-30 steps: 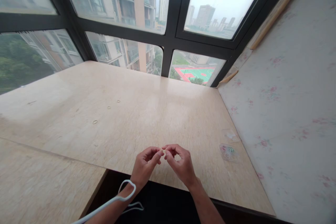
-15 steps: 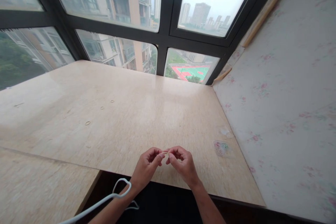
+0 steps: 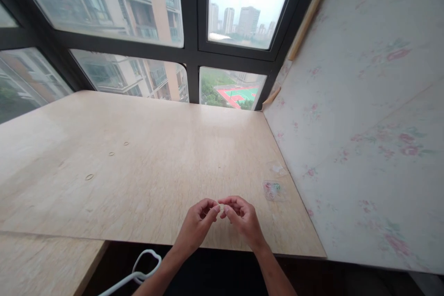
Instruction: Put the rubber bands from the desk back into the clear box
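Observation:
Just above the near edge of the marbled counter, my left hand and my right hand meet fingertip to fingertip. Between them is a small pale yellow rubber band, pinched by thumb and forefinger on either side. Part of the band is hidden behind the fingertips. Over to the left, a larger yellowish rubber band lies flat on the surface, with two smaller ones, a middle ring and a farther ring, beyond it.
A clear plastic box of coloured bands lies right of my hands, with a transparent wrapper behind it. The counter ends at dark-framed windows and a flowered wall. A white cable loops by my left forearm.
My view has swung to the right, so the counter and windows sit farther left. The band between my fingertips looks rounder now, where before it was a thin stretched line.

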A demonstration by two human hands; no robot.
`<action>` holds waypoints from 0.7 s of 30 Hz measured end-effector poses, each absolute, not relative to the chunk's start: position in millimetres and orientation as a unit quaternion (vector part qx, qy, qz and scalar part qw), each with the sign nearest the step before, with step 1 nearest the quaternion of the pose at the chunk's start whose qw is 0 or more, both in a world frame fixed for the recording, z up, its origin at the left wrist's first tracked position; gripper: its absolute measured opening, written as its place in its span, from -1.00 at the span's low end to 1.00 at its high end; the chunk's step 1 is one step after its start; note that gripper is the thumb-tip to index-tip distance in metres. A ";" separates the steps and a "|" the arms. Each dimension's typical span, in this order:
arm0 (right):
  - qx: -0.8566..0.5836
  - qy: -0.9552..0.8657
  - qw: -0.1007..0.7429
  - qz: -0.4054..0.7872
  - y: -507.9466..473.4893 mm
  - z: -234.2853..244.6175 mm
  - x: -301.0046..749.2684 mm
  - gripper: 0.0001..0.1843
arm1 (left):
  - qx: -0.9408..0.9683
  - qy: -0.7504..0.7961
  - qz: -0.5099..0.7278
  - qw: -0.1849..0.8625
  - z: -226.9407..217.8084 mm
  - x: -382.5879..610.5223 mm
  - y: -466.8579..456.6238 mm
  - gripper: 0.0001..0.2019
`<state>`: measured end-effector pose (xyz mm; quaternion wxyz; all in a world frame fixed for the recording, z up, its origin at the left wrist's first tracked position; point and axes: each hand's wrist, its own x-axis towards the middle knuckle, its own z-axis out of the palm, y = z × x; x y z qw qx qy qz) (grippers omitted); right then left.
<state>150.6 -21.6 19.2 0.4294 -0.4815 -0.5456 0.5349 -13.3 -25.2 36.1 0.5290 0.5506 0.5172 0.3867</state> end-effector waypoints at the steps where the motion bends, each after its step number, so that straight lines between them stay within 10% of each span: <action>1: -0.486 -0.544 0.429 0.533 -21.8 19.3 154.5 -0.76 | 0.557 0.512 0.383 0.530 36.0 -8.3 -24.9 -0.71; 21: -0.553 -0.562 0.427 0.443 -36.2 13.6 237.6 -0.67 | 0.588 0.501 0.347 0.531 20.4 72.4 -19.7 -0.68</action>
